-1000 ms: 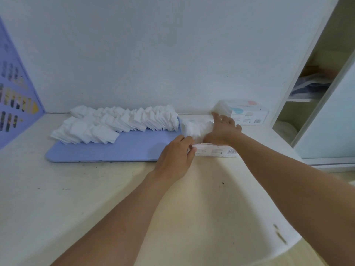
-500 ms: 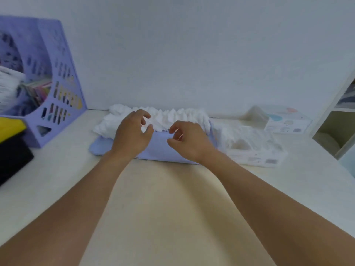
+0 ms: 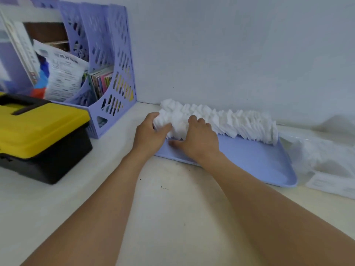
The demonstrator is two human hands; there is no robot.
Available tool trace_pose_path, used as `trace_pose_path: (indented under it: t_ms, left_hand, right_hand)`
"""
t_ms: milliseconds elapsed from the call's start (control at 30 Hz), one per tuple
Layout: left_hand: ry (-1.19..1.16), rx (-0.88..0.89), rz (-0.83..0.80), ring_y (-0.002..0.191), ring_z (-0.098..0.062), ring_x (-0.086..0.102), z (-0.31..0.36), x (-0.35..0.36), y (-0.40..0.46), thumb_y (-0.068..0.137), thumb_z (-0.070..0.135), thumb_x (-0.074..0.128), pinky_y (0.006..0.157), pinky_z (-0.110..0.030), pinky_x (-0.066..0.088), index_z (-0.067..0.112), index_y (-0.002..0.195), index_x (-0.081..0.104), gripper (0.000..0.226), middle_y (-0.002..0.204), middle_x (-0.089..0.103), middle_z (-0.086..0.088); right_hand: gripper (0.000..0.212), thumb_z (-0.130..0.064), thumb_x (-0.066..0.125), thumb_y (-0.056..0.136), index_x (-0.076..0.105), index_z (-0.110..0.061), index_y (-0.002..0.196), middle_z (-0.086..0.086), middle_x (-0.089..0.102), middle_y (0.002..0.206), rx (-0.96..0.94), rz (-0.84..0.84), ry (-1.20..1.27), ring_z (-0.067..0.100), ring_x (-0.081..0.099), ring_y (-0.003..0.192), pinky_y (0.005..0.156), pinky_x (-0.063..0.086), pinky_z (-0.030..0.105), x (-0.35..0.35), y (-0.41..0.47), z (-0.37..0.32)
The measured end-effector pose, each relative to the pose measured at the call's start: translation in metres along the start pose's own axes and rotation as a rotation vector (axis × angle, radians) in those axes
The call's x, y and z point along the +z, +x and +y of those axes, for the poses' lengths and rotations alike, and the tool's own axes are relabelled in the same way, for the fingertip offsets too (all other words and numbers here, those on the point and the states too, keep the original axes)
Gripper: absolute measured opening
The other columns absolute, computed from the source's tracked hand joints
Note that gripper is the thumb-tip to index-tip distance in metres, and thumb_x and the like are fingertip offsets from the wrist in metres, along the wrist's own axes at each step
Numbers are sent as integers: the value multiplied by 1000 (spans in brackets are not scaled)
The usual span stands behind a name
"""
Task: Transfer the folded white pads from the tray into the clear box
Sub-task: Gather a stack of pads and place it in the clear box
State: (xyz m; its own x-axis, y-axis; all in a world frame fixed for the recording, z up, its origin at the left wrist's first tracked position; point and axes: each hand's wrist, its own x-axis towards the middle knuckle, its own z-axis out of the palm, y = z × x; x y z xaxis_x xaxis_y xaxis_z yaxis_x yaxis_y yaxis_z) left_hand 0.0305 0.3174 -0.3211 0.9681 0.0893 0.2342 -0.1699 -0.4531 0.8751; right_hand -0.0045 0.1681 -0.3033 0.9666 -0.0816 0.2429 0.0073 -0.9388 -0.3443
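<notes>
At far left a yellow-lidded toolbox point(image 3: 38, 129) sits before a lilac file rack point(image 3: 107, 73). At centre, the left hand point(image 3: 150, 134) curls round the left end of the pads point(image 3: 230, 121) and the right hand point(image 3: 199, 140) grips them from the near side; they lie along the tray's point(image 3: 259, 160) far edge. The clear box point(image 3: 326, 166), blurred, lies at right, beside the tray.

Two bare forearms reach in from the lower edge of the head view, with no sleeve, glove, watch or bracelet showing on either. The left hand point(image 3: 149, 134) and the right hand point(image 3: 199, 140) wear no rings on the fingers that can be seen. Fingernails look short and unpainted where visible. Wrists are uncovered.
</notes>
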Motion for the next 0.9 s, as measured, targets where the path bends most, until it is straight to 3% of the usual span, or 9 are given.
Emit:
trace_pose_path:
  t_ms: [133,300,433,500,567,633,700,800,900]
  left_hand:
    - [106,79,55,93,-15,60,9,4,-8,86,41,70,80,-24,44,24,133,58,52,108,66,3]
    - [41,111,-27,89,-18,64,26,11,-22,83,41,57,89,-37,53,25,133,59,52,90,68,1]
    - [-107,98,-53,69,-5,60,36,22,-38,94,21,59,80,-31,54,17,131,63,37,71,63,5]
    - [-256,77,-115,77,-18,66,44,26,-45,95,14,54,87,-41,58,15,129,63,35,81,69,-6]
    - [-442,57,-211,86,-24,70,57,34,-54,94,8,49,90,-41,59,14,127,62,37,92,72,-12]
    - [-563,51,-311,91,-19,73,70,44,-62,97,-3,46,89,-34,59,19,125,61,38,88,75,-4]
    - [-544,73,-353,97,-20,73,78,55,-66,96,-1,54,87,-33,59,28,123,59,40,88,77,-1]
    - [-442,93,-368,93,-23,71,91,81,-68,93,10,68,88,-41,58,35,110,63,31,89,74,-4]
    - [-485,33,-478,90,-23,65,109,100,-75,95,28,68,87,-39,59,23,104,71,11,92,64,-11]
  right_hand:
    - [86,-74,59,80,39,-12,137,8,54,116,7,45,2,31,54,106,85,50,44,1,0,-4]
    - [56,-46,57,92,39,-19,137,9,53,112,-19,66,-68,33,55,102,72,41,38,0,-3,-3]
    - [43,-33,60,91,46,-21,129,6,49,101,-47,61,-48,32,58,95,65,37,35,-15,-12,13]
    - [44,-31,60,91,48,-21,132,7,51,104,-67,57,-15,32,59,94,65,41,35,-31,-21,28]
    - [37,-29,61,90,55,-22,126,6,56,103,-53,83,95,29,59,91,65,42,34,-52,-32,49]
    - [16,-26,62,90,61,-20,105,2,63,92,7,115,304,26,60,85,64,43,36,-71,-43,73]
    - [10,-21,64,90,65,-15,98,3,69,88,75,81,492,28,64,86,73,50,41,-81,-51,91]
    - [24,-15,67,92,67,-11,115,5,73,101,176,-23,659,26,69,98,87,58,46,-89,-63,113]
    - [33,-11,70,92,65,-7,124,14,73,115,254,-118,904,30,70,108,91,58,51,-99,-73,129]
